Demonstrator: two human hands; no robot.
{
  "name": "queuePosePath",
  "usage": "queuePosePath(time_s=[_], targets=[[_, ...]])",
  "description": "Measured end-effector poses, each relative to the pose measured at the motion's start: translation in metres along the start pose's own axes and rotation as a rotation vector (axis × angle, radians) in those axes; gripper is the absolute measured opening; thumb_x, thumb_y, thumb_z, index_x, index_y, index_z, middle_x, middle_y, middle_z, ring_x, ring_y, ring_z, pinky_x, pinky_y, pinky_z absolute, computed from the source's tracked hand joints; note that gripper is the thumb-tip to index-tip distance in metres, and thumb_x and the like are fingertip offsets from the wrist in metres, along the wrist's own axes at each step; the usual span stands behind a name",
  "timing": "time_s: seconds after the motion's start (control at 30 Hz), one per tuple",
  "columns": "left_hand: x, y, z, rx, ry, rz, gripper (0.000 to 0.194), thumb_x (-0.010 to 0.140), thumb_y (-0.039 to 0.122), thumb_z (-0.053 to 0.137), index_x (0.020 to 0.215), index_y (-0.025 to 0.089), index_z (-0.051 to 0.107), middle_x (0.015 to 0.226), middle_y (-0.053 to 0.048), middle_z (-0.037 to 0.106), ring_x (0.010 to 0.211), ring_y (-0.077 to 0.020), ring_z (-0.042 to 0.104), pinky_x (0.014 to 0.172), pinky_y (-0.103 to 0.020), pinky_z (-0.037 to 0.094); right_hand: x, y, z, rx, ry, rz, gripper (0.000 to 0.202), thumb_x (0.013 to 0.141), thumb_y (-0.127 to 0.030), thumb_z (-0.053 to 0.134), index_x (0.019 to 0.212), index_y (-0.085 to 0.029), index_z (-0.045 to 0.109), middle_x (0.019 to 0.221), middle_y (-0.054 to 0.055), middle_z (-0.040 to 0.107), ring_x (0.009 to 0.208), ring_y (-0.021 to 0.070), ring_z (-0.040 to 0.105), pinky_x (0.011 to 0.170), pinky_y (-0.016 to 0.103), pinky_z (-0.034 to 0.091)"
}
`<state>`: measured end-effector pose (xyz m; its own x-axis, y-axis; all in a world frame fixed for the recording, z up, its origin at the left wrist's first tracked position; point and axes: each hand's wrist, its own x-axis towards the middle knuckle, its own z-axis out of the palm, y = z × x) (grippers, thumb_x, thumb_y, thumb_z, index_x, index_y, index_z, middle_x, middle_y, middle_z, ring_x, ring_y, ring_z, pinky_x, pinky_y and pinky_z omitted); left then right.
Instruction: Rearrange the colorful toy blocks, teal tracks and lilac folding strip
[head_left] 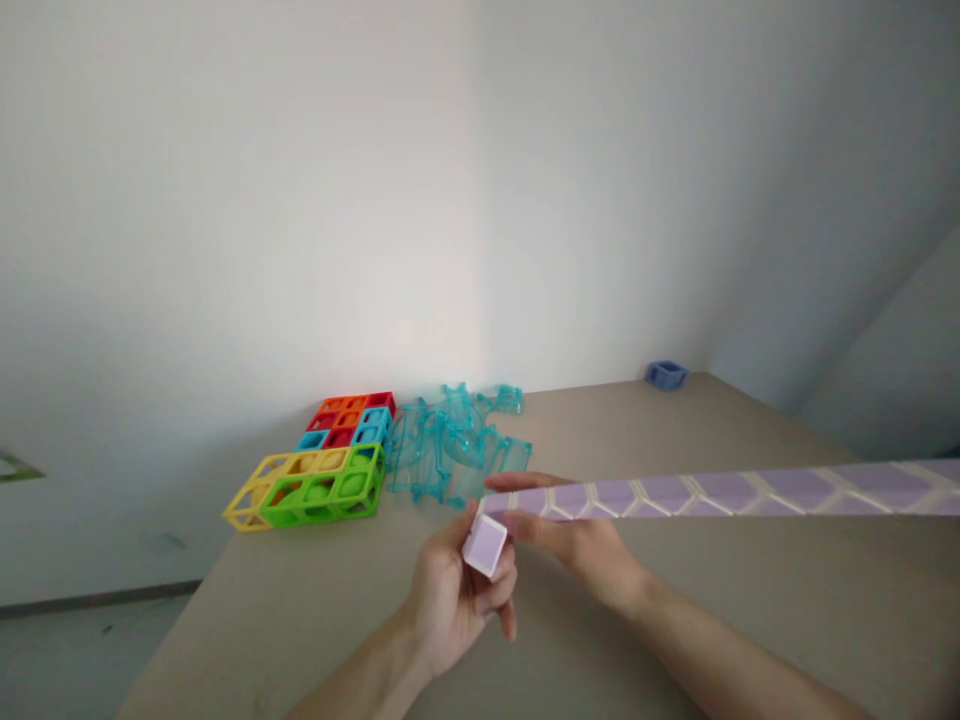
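Observation:
A long lavender snake puzzle (pixel 652 497) with white-edged wedge segments stretches from between my hands out past the right edge of the view. Its near end is bent, and a square lavender face there points toward me. My left hand (pixel 457 590) has its fingers closed around this end piece. Just to the right, my right hand (pixel 577 545) grips the straight part close to the bend, thumb below and fingers behind it. Some of the right fingers are hidden by the puzzle. Both hands are above the table, near its middle.
Colourful hollow cube blocks (pixel 322 489) with balls inside lie together on the table (pixel 315 620) at left. Beside them is a pile of translucent teal plastic pieces (pixel 427 450). A blue hollow cube (pixel 666 375) sits by the wall (pixel 465 200) at back right.

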<state>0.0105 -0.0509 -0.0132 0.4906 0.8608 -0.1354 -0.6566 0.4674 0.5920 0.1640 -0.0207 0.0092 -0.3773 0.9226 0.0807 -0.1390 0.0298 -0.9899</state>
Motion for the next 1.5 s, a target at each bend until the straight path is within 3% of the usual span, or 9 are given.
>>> queuePosePath(time_s=[0.2,0.5,0.63,0.73,0.8,0.9,1.1,1.27,1.5], targets=[[0.001,0.002,-0.004,0.038,-0.047,-0.014,0.050,0.091,0.051,0.039,0.067,0.011,0.057,0.055,0.003,0.041,0.035,-0.0035,0.027,0.034,-0.023,0.049,0.001,0.007,-0.006,-0.037,0.014,-0.004,0.032,0.067,-0.037,0.079,0.093,-0.019,0.071,0.088,0.006,0.073,0.081,0.0241,0.067,0.077,0.038,0.053],[-0.013,0.016,0.000,-0.112,-0.252,-0.340,0.036,0.083,0.046,0.055,0.069,0.013,0.055,0.052,0.006,0.038,0.033,-0.0018,0.024,0.036,-0.025,0.055,0.000,-0.003,-0.020,-0.089,-0.230,-0.219,0.029,0.069,-0.028,0.078,0.096,-0.018,0.073,0.091,0.007,0.069,0.078,0.0198,0.063,0.068,0.031,0.052],[-0.018,0.025,-0.007,-0.113,-0.280,-0.604,0.036,0.084,0.045,0.053,0.065,0.014,0.054,0.046,0.007,0.036,0.027,-0.0006,0.018,0.028,-0.024,0.048,0.000,-0.007,-0.022,-0.055,-0.356,-0.176,0.031,0.066,-0.029,0.080,0.094,-0.019,0.074,0.096,0.007,0.067,0.081,0.0201,0.063,0.070,0.032,0.051],[-0.016,0.026,-0.013,-0.076,-0.259,-0.653,0.040,0.085,0.047,0.049,0.064,0.014,0.055,0.043,0.007,0.037,0.025,-0.0013,0.020,0.028,-0.027,0.048,0.000,-0.006,-0.021,-0.038,-0.355,-0.142,0.033,0.062,-0.033,0.081,0.092,-0.019,0.075,0.093,0.006,0.067,0.077,0.0193,0.062,0.067,0.030,0.050],[-0.012,0.022,-0.014,-0.036,-0.220,-0.541,0.042,0.084,0.050,0.050,0.065,0.013,0.058,0.044,0.004,0.042,0.026,-0.0042,0.030,0.033,-0.029,0.051,0.001,-0.002,-0.020,-0.043,-0.287,-0.139,0.032,0.064,-0.035,0.080,0.090,-0.018,0.074,0.088,0.005,0.067,0.074,0.0186,0.061,0.064,0.029,0.049],[-0.002,0.016,-0.012,0.052,-0.021,-0.173,0.049,0.083,0.055,0.050,0.069,0.010,0.061,0.052,-0.002,0.056,0.034,-0.0091,0.048,0.044,-0.031,0.056,0.005,0.007,-0.021,-0.058,-0.130,-0.099,0.028,0.068,-0.037,0.077,0.087,-0.017,0.073,0.077,0.004,0.068,0.068,0.0184,0.060,0.062,0.030,0.047],[0.005,0.019,-0.006,0.382,0.280,0.335,0.047,0.076,0.061,0.060,0.079,0.014,0.058,0.057,-0.001,0.060,0.045,-0.0142,0.056,0.045,-0.031,0.054,0.008,0.010,-0.019,-0.047,-0.013,-0.010,0.026,0.068,-0.034,0.076,0.085,-0.015,0.071,0.067,0.003,0.068,0.063,0.0166,0.060,0.061,0.028,0.045],[0.003,0.019,-0.006,0.682,0.311,0.408,0.034,0.078,0.047,0.065,0.075,0.015,0.055,0.054,0.003,0.056,0.042,-0.0122,0.055,0.044,-0.028,0.053,0.004,0.003,-0.011,-0.019,-0.055,0.055,0.023,0.067,-0.032,0.076,0.081,-0.014,0.069,0.063,0.001,0.068,0.059,0.0152,0.061,0.059,0.027,0.046],[0.004,0.021,-0.008,0.783,0.437,0.382,0.040,0.078,0.051,0.063,0.066,0.014,0.055,0.050,0.002,0.053,0.037,-0.0107,0.052,0.037,-0.023,0.047,0.008,0.011,-0.008,0.047,-0.052,0.087,0.022,0.068,-0.030,0.077,0.080,-0.014,0.068,0.065,0.002,0.071,0.062,0.0163,0.064,0.065,0.029,0.049]])
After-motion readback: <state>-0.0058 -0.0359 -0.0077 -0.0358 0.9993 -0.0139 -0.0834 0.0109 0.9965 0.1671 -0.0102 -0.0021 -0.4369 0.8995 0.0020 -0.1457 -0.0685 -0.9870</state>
